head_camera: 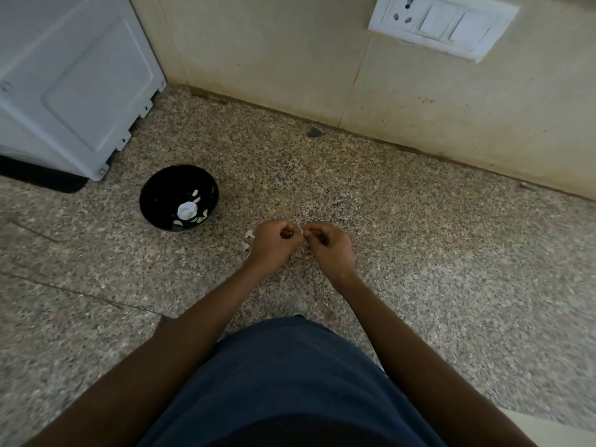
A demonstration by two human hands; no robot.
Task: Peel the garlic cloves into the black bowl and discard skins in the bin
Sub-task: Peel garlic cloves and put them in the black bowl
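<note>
Head view: a small garlic clove (301, 233) is pinched between the curled fingers of the left hand (274, 245) and right hand (329, 248) above the counter (419, 253); the black bowl (179, 197), left of the hands, holds peeled cloves.

My left hand (274, 245) and right hand (329, 248) meet fingertip to fingertip over the speckled granite counter (419, 240), fingers curled, pinching something too small to make out. A round black bowl (151, 201) with pale garlic cloves (187, 210) sits to my left, near a white appliance (74, 79). Papery white skin scraps (249, 234) lie beside my left hand.
</note>
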